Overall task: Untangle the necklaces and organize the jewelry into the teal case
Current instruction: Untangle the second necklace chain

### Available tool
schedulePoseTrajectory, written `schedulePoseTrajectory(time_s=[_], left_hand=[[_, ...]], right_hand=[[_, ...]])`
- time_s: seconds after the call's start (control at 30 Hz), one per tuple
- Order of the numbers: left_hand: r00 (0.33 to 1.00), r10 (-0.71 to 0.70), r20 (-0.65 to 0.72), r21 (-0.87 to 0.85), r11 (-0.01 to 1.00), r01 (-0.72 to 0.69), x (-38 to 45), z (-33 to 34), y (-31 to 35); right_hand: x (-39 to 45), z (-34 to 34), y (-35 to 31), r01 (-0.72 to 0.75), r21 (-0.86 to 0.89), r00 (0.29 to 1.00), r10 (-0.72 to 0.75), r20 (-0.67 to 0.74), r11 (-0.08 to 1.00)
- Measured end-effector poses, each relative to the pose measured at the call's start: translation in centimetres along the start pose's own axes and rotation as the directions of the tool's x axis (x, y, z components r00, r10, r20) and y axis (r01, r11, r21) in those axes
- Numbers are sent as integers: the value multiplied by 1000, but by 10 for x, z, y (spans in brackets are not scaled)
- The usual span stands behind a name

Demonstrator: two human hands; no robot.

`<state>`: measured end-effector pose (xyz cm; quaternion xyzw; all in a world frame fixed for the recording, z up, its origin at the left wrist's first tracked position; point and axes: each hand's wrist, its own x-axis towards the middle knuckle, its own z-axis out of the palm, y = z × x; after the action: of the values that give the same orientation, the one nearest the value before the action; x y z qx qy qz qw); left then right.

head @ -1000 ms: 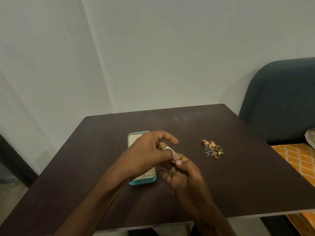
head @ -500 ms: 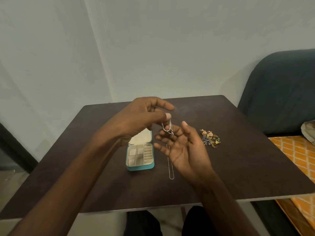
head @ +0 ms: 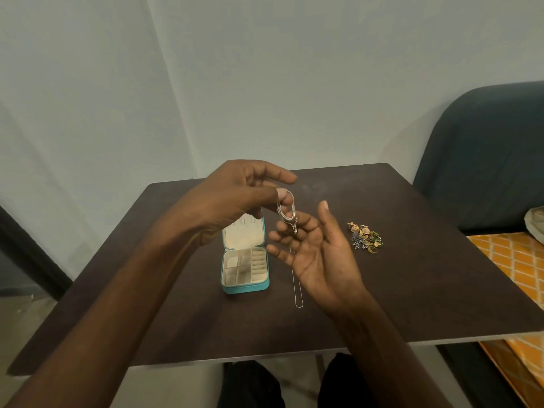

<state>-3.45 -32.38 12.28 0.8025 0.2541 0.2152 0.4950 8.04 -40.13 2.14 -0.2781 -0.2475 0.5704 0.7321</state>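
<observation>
Since half a second earlier little had moved. Your left hand (head: 235,195) still pinched the looped necklaces (head: 287,213) at the case's (head: 245,287) one o'clock; your right hand (head: 316,251) stayed relaxed beneath. Untangling remained ahead, nothing packed.

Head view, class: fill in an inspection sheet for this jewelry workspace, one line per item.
Surface: dark table, square.
Job's things: teal case open, compartments look empty; silver necklace bunched in loops; a thin chain lying on the table; pile of small jewelry right of the hands.
Clutter: nothing seen.
Grippers: left hand pinches the necklace; right hand palm up, fingers relaxed beneath it.
Cables: nothing seen.
Surroundings: pale wall, dark seat, orange patterned cushion.
</observation>
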Motion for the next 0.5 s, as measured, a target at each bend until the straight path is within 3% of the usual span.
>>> schedulePoseTrajectory(time_s=[0.23, 0.5], left_hand=[[1000, 15, -5, 18, 1000, -15, 1, -3, 4], [1000, 18, -13, 31, 999, -17, 1, -9, 6]], right_hand=[[2, -6, 3, 16, -53, 999, -18, -29, 998], [0, -6, 5, 152, -173, 986, -161, -40, 973]])
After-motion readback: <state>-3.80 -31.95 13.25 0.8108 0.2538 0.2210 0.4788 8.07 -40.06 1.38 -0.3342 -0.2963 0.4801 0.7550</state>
